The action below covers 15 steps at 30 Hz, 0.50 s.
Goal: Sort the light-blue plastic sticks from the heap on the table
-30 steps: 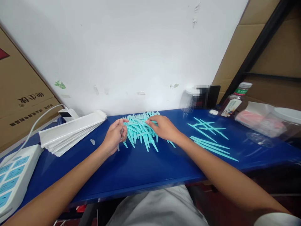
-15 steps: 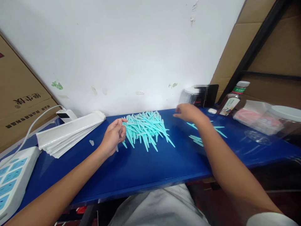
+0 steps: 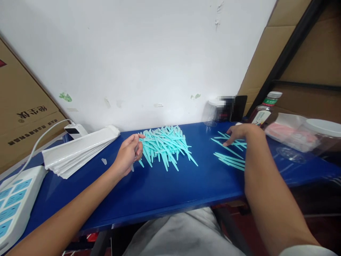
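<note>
A heap of turquoise tapered plastic sticks [image 3: 165, 144] lies in the middle of the blue table. My left hand [image 3: 131, 153] is at the heap's left edge, its fingers curled closed. A pale tip shows below that hand; what the fingers hold is mostly hidden. On the right, my right hand [image 3: 236, 134] reaches down over a smaller, spread-out group of the same sticks [image 3: 229, 160]. Its thumb and fingers are apart around the upper sticks, and no stick is lifted. The wrist and forearm cover part of this group.
White plastic sleeves [image 3: 80, 151] are stacked at left, beside a power strip [image 3: 16, 202] and a white cabled device [image 3: 75, 131]. A small clear scrap [image 3: 104, 161] lies near my left hand. Rightward stand a bottle [image 3: 263, 110], a pink-filled bag [image 3: 291, 133] and a clear jar [image 3: 322, 133].
My right hand has moved right and slightly down, from beyond the heap to over the smaller group of sticks. My left hand has stayed in place, still closed.
</note>
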Motion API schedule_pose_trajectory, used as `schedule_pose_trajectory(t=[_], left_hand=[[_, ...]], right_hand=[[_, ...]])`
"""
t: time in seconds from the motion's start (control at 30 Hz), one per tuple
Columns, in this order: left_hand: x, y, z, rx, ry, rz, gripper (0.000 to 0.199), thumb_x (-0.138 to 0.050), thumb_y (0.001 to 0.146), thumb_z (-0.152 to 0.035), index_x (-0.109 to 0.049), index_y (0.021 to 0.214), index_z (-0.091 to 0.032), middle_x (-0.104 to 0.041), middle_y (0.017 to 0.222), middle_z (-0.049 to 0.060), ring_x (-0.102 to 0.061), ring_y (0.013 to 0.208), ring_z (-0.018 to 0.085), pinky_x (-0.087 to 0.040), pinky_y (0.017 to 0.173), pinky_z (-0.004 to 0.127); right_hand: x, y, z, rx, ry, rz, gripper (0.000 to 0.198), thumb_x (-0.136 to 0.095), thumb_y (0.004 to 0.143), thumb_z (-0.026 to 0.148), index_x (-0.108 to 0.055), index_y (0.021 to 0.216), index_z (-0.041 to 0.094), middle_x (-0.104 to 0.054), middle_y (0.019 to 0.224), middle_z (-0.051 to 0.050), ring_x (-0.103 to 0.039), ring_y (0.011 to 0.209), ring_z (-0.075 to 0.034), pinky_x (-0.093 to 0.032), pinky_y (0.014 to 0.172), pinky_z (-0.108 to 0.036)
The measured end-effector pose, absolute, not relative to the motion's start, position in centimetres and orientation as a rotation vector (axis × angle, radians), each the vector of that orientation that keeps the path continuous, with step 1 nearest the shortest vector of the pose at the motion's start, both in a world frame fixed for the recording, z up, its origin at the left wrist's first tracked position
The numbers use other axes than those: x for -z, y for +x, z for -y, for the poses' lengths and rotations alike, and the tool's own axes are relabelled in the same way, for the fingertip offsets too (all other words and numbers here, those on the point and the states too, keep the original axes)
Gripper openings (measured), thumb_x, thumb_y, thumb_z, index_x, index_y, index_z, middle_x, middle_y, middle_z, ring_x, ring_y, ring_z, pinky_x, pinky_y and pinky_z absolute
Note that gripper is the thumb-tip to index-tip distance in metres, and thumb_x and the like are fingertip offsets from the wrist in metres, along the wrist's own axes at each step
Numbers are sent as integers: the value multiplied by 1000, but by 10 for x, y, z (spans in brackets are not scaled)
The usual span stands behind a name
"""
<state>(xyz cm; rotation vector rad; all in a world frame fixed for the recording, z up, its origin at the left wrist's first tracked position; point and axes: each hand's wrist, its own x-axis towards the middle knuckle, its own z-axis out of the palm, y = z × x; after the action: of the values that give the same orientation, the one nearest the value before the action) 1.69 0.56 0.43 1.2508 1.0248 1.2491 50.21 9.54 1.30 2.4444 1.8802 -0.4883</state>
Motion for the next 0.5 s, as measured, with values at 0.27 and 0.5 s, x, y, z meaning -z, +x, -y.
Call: schedule_pose_trajectory(t=[0.27, 0.5], left_hand=[[-3, 18, -6, -1244, 1251, -1027, 25, -57, 100, -45, -59, 107, -20, -42, 51, -8, -26, 38, 7, -23, 40, 20], [-4, 19, -5, -1249, 1251, -1013, 26, -60, 98, -46, -58, 106, -21, -41, 51, -9, -26, 37, 7, -23, 39, 19]], right_hand=[[-10, 492, -104, 819, 2367, -1760, 55, -96, 57, 45, -78, 102, 20, -77, 110, -12, -73, 102, -31, -61, 80, -35], [-10, 470, -112, 748, 2389, -2114, 46, -91, 67, 43, -80, 101, 14, -78, 100, -12, -74, 88, -25, -61, 74, -31]])
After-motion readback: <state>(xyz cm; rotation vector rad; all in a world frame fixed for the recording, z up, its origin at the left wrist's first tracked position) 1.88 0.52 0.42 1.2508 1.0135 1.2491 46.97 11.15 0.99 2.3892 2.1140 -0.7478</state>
